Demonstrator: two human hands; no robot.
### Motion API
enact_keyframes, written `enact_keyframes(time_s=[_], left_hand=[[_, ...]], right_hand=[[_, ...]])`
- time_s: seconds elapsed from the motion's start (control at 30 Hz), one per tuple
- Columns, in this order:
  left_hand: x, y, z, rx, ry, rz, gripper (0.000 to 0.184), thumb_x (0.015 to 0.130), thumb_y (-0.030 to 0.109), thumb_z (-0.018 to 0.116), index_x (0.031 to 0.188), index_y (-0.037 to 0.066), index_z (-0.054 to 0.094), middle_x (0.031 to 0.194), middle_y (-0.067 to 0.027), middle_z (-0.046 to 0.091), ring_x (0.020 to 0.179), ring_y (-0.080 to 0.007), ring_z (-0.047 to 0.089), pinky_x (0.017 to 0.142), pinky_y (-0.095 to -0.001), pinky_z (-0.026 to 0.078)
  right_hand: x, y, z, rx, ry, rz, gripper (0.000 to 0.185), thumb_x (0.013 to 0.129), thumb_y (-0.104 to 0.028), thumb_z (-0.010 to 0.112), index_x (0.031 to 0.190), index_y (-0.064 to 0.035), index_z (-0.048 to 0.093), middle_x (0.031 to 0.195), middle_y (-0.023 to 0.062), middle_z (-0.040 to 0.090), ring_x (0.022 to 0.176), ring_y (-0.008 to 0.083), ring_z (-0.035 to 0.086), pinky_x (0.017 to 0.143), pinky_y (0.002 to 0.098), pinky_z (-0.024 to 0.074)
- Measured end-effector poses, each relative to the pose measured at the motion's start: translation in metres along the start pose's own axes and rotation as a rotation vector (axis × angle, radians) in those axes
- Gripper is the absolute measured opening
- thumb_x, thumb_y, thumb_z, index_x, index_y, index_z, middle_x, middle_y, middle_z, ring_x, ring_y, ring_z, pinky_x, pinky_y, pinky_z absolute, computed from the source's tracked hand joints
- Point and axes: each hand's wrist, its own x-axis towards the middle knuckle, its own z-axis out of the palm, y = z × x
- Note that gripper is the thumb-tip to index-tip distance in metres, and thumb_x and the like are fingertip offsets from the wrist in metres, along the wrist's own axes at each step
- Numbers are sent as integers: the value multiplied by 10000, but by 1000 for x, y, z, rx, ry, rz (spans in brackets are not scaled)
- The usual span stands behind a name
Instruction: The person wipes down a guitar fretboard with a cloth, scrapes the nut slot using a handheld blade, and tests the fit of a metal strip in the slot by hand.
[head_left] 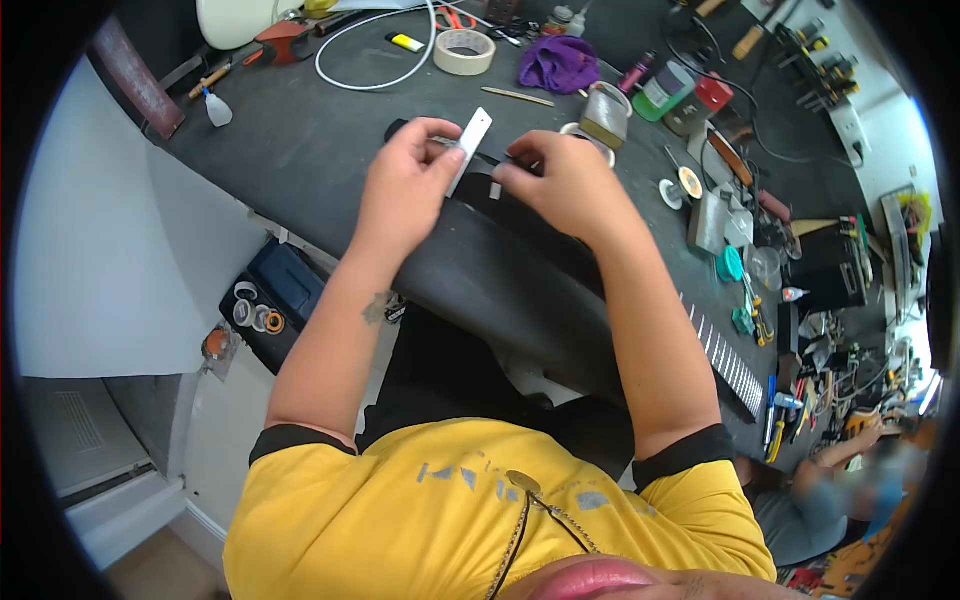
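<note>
My left hand is closed on a flat white strip with a small hole near its upper end. The strip stands tilted, its top leaning to the right, near the front edge of the black worktable. Just to the right, my right hand has its fingers pinched together. A thin dark piece shows between that hand and the strip; its kind cannot be made out. A small pale piece shows below my right fingertips. Behind my left fingers lies a dark object, mostly hidden.
Beyond my hands lie a masking tape roll, a purple cloth, a wooden stick and a looped white cable. A metal block and a green bottle stand right. Another person sits at far right.
</note>
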Motion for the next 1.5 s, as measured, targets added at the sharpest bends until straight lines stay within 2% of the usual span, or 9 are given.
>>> enact_keyframes(time_s=[0.07,0.17,0.27,0.37,0.6,0.93,1.03,1.3,1.5], left_hand=[[1,-1,7,176,42,-7,238,1088,96,771,1306,4,745,987,-15,753,877,-67,680,783,-264,557],[-5,16,14,240,62,19,173,1066,99,788,1206,-2,793,936,-58,775,786,-91,698,730,-287,559],[-8,4,22,329,110,261,154,995,70,817,1119,-19,793,953,-188,805,806,-342,777,739,-408,602],[-9,-1,22,324,108,316,180,1002,51,836,1166,-22,816,971,-140,803,755,-170,740,697,-310,570],[-12,5,16,281,10,306,254,925,-44,810,1178,-38,818,874,-86,709,607,-143,592,589,-305,470],[-10,1,22,370,49,371,238,930,-45,821,1167,-24,808,845,-90,675,586,-150,565,572,-314,460],[-10,1,24,377,60,364,214,936,-50,817,1149,-24,804,843,-96,674,589,-160,568,571,-321,459],[-9,2,27,408,73,373,199,944,-43,818,1142,-27,813,837,-132,690,621,-234,611,591,-362,483],[-10,6,28,431,69,363,206,949,-44,814,1155,-36,811,844,-135,692,627,-231,618,593,-359,488]], right_hand=[[21,14,7,147,99,-61,355,1025,-257,804,1268,3,805,1077,229,840,1010,355,823,914,450,634],[39,12,12,301,197,-85,262,1084,-128,738,1314,-12,788,1062,107,815,978,188,759,881,345,613],[41,17,27,556,135,-37,247,1097,-100,725,1318,-11,793,1068,43,789,989,135,727,897,309,592],[40,24,29,592,-51,40,256,1099,-97,729,1330,-7,795,1071,25,779,989,119,719,904,293,580],[38,17,27,469,-39,206,191,1072,-65,741,1219,-2,845,978,49,796,889,108,687,814,297,563],[35,18,28,491,-54,216,176,1052,-57,745,1179,-6,854,955,63,800,829,116,695,770,307,577],[35,29,34,503,-16,86,175,1035,-57,761,1173,-12,858,954,66,793,799,116,688,718,302,575],[34,31,29,526,-62,163,159,1011,-98,795,1132,-23,864,1020,67,769,748,108,669,594,289,540],[33,29,28,489,-59,174,151,1010,-103,794,1123,-31,863,1009,54,749,651,102,628,538,291,508]])
